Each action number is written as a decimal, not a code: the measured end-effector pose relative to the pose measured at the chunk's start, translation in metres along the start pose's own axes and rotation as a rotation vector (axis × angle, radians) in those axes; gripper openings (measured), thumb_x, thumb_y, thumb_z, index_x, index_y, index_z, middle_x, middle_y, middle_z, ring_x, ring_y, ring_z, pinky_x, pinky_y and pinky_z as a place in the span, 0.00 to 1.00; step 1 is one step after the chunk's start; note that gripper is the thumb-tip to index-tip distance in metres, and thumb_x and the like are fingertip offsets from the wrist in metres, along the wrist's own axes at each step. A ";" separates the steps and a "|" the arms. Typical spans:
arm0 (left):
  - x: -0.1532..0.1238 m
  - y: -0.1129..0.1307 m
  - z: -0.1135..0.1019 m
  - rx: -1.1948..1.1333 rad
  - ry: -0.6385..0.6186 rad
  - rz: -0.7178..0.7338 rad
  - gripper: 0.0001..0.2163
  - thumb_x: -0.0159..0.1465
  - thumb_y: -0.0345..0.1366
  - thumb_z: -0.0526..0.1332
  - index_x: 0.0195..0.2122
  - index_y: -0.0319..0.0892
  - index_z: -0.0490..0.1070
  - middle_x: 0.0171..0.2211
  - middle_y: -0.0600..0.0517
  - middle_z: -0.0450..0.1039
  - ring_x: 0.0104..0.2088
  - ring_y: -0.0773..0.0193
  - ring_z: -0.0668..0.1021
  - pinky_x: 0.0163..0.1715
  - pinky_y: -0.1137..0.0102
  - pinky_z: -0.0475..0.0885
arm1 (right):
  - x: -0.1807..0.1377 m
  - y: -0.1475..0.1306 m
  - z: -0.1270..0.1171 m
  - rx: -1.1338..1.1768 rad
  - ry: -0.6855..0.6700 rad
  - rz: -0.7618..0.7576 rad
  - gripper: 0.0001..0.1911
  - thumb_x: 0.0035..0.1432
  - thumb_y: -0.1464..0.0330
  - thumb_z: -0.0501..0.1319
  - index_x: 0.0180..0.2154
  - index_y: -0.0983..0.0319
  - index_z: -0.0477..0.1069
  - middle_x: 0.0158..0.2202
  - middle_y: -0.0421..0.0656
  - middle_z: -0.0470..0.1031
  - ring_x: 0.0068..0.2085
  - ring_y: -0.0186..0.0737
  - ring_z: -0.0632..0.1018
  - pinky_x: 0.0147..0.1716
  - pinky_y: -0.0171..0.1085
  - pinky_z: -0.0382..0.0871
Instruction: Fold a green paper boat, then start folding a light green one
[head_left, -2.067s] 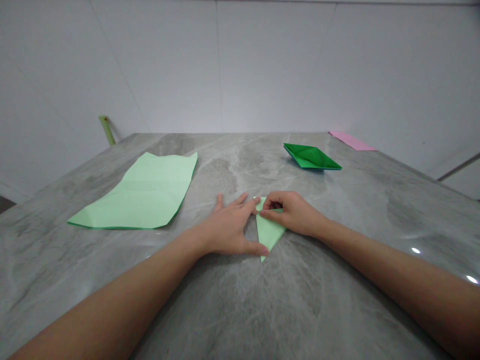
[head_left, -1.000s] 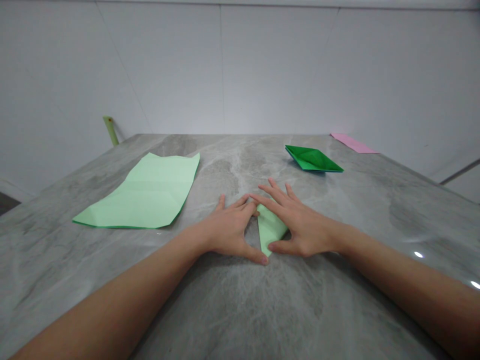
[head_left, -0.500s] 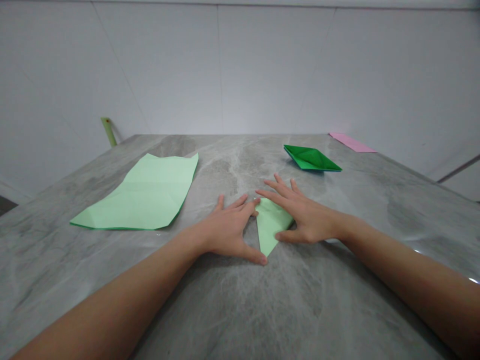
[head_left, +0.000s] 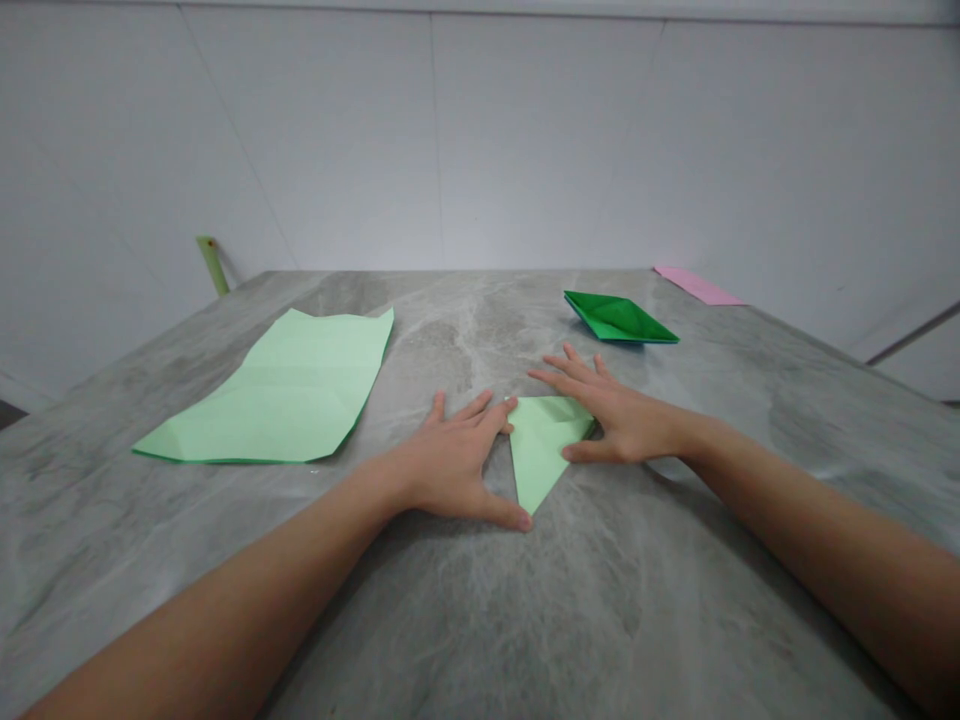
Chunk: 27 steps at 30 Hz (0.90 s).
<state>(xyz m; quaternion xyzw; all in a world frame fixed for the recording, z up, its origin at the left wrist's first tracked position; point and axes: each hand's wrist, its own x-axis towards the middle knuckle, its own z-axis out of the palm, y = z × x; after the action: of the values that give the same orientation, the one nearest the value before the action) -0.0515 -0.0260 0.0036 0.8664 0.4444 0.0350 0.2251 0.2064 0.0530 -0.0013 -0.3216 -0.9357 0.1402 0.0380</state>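
Note:
A small piece of folded light green paper (head_left: 541, 440) lies flat on the table between my hands, one point facing me. Along its left side rests my left hand (head_left: 465, 460), fingers spread, with fingertips at the upper left corner and the thumb at the near point. My right hand (head_left: 607, 405) is spread over the paper's right edge. Its thumb lies by the lower right edge, and its fingers stretch past the far side. Part of the paper's right corner is hidden under that hand.
A large creased light green sheet (head_left: 300, 385) lies to the left on the grey marbled table (head_left: 480, 620). Farther back on the right sits a dark green folded paper boat (head_left: 622, 318). Pink paper (head_left: 699, 286) lies at the far right edge, near the white wall (head_left: 495, 140).
My right hand has slid a little right and away from me, uncovering more of the folded paper. The left hand stays in place.

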 end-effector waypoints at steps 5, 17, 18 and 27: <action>0.000 0.004 0.002 0.042 0.025 0.006 0.39 0.64 0.61 0.52 0.70 0.49 0.40 0.71 0.43 0.41 0.70 0.42 0.42 0.59 0.31 0.34 | 0.001 -0.003 -0.002 0.003 -0.022 0.019 0.51 0.54 0.57 0.65 0.70 0.58 0.40 0.72 0.55 0.35 0.69 0.64 0.32 0.61 0.71 0.32; 0.001 0.006 -0.001 0.140 -0.047 0.006 0.32 0.64 0.61 0.53 0.67 0.63 0.49 0.71 0.46 0.33 0.69 0.39 0.39 0.55 0.28 0.35 | 0.001 0.004 -0.006 0.007 -0.046 0.083 0.51 0.54 0.55 0.64 0.70 0.60 0.40 0.72 0.55 0.34 0.69 0.64 0.33 0.61 0.70 0.30; 0.001 0.006 -0.001 0.138 -0.047 0.006 0.32 0.63 0.61 0.54 0.67 0.63 0.49 0.71 0.46 0.33 0.69 0.39 0.39 0.55 0.28 0.35 | 0.001 0.006 -0.006 0.009 -0.045 0.089 0.51 0.54 0.55 0.64 0.70 0.60 0.40 0.72 0.55 0.35 0.69 0.64 0.33 0.61 0.70 0.30; 0.001 0.006 -0.001 0.141 -0.043 0.012 0.35 0.61 0.64 0.54 0.67 0.62 0.49 0.71 0.46 0.33 0.69 0.37 0.40 0.55 0.28 0.34 | -0.003 0.026 -0.011 0.011 -0.030 0.139 0.50 0.54 0.55 0.64 0.70 0.60 0.42 0.72 0.55 0.39 0.69 0.65 0.36 0.61 0.70 0.32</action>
<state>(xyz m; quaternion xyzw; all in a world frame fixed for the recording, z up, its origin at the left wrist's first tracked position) -0.0463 -0.0279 0.0065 0.8833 0.4355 -0.0138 0.1731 0.2262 0.0735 0.0015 -0.3835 -0.9107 0.1525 0.0158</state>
